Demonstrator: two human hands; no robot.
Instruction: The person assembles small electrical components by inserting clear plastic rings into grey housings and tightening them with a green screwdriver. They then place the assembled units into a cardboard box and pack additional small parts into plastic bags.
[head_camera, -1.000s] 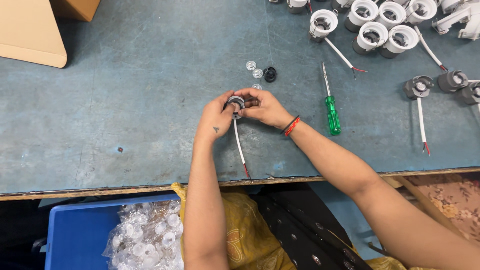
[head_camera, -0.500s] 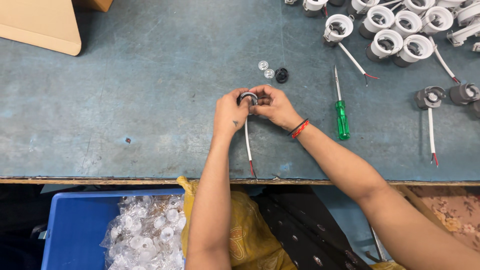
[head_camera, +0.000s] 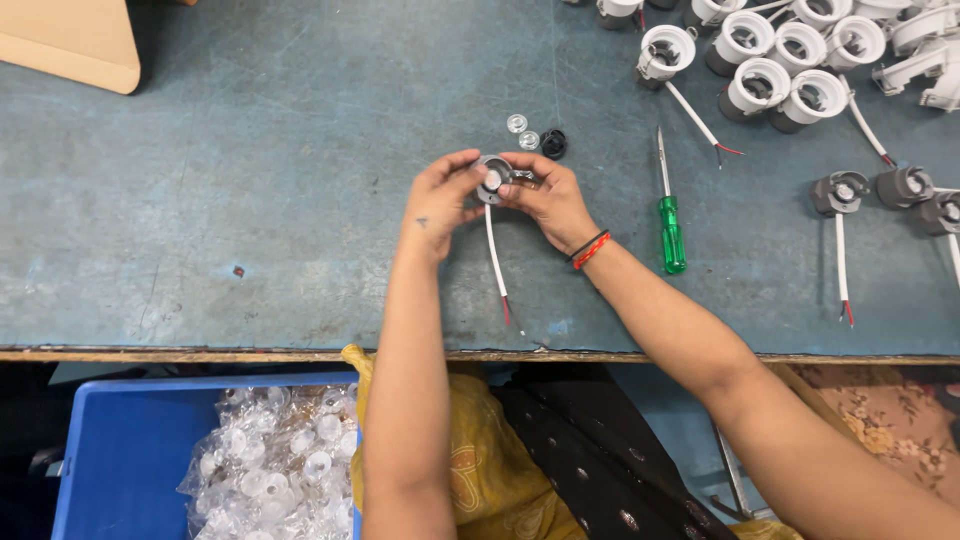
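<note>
Blue-grey worktable (head_camera: 200, 200), scuffed, seen from above. At its middle I hold a small round lamp fitting (head_camera: 492, 182) just above the surface: my left hand (head_camera: 440, 200) pinches its left rim with thumb and fingers curled, and my right hand (head_camera: 550, 200) grips its right side, fingers closed around it. A white wire (head_camera: 495, 260) hangs from the fitting toward the near edge. Just beyond lie two clear lenses (head_camera: 522, 132) and a black cap (head_camera: 553, 143). Right: a green-handled screwdriver (head_camera: 670, 225); far right, white fittings (head_camera: 770, 50). Near left, a blue bin (head_camera: 130, 450) holding bagged lenses (head_camera: 280, 460).
</note>
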